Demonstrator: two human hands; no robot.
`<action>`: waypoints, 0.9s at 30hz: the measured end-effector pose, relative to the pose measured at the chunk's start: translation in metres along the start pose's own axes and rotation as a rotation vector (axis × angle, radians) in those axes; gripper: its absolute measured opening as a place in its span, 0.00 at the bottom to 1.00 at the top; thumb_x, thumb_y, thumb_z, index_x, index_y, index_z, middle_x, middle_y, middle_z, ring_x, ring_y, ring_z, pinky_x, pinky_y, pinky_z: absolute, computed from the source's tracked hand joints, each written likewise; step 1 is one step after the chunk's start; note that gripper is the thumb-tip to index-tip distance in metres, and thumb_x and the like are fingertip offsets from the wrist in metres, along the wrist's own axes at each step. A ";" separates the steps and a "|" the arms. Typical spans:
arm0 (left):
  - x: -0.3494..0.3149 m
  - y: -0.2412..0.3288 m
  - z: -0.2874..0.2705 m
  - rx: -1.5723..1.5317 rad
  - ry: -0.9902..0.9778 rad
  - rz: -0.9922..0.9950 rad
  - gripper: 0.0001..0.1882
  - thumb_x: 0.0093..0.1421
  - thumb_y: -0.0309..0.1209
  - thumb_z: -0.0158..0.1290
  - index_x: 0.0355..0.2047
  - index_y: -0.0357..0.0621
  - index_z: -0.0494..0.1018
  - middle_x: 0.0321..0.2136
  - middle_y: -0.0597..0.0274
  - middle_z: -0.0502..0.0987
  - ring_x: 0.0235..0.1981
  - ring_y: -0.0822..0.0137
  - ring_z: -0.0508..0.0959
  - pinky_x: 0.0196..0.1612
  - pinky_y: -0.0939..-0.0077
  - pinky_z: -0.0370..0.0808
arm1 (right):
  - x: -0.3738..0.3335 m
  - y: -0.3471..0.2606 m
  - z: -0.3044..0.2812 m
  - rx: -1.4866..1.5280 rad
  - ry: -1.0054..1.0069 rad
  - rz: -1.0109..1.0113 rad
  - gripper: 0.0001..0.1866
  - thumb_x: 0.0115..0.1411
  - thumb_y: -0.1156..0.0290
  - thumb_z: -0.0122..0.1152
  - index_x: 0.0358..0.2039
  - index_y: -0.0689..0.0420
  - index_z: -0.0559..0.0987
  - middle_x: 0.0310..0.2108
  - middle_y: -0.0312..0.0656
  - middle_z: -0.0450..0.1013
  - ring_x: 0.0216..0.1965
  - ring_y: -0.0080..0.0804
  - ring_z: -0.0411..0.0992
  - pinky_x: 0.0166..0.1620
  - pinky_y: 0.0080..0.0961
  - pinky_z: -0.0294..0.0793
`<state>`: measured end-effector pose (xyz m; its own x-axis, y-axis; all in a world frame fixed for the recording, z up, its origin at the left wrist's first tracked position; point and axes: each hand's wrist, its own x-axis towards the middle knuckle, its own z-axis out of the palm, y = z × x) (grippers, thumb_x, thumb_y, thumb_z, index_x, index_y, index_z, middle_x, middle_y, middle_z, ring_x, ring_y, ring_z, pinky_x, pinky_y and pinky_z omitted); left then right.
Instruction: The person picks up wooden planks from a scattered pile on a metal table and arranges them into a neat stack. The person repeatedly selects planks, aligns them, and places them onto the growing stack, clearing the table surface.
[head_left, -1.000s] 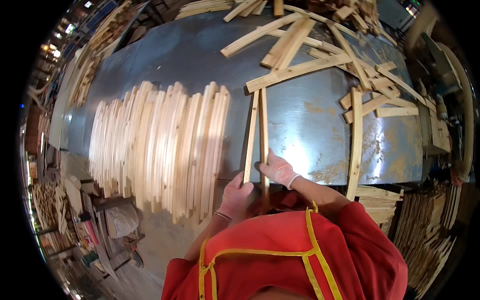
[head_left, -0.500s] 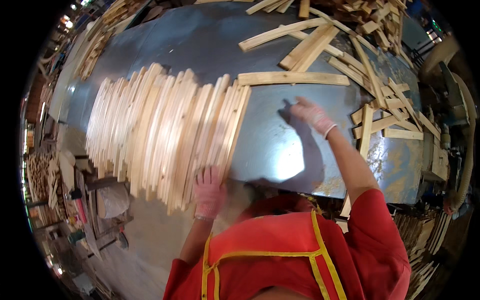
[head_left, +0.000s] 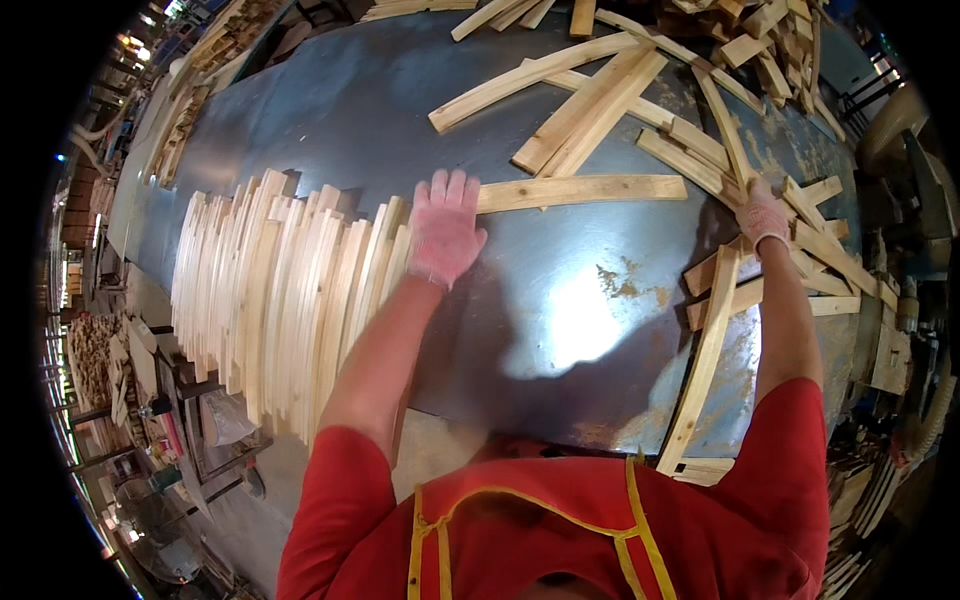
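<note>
My left hand, in a pink-white knit glove, lies with fingers stretched out at the far end of a row of pale wooden strips. Just right of its fingers, a single wooden strip lies crosswise on the metal table. My right hand, gloved alike, is at the heap on the right, its fingers closed around the near end of a long wooden strip. Its fingertips are partly hidden among the pieces.
Two wide boards and several loose strips lie crossed at the far right. Behind them rises a pile of short wood pieces. One long strip reaches the table's near edge. A ribbed hose hangs at the far right.
My left hand has moved from the row's near end to its far end. My right hand has gone right, from over the table to the heap, and closed on a strip.
</note>
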<state>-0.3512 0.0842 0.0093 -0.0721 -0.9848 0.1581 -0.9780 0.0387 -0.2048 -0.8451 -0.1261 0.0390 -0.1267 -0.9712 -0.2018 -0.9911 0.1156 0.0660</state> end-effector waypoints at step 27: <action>-0.354 0.016 -0.069 -0.414 -0.072 -0.235 0.38 0.61 0.49 0.60 0.67 0.45 0.67 0.63 0.48 0.72 0.65 0.45 0.72 0.67 0.42 0.66 | -0.391 -0.291 0.147 0.859 -0.745 -0.337 0.59 0.61 0.49 0.71 0.76 0.72 0.47 0.59 0.66 0.76 0.59 0.52 0.78 0.62 0.36 0.75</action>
<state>-0.3551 0.4447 0.0166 0.1594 -0.9836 0.0838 -0.9630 -0.1362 0.2327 -0.5134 0.2507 -0.0452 0.4348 -0.6517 -0.6215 -0.6457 0.2555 -0.7196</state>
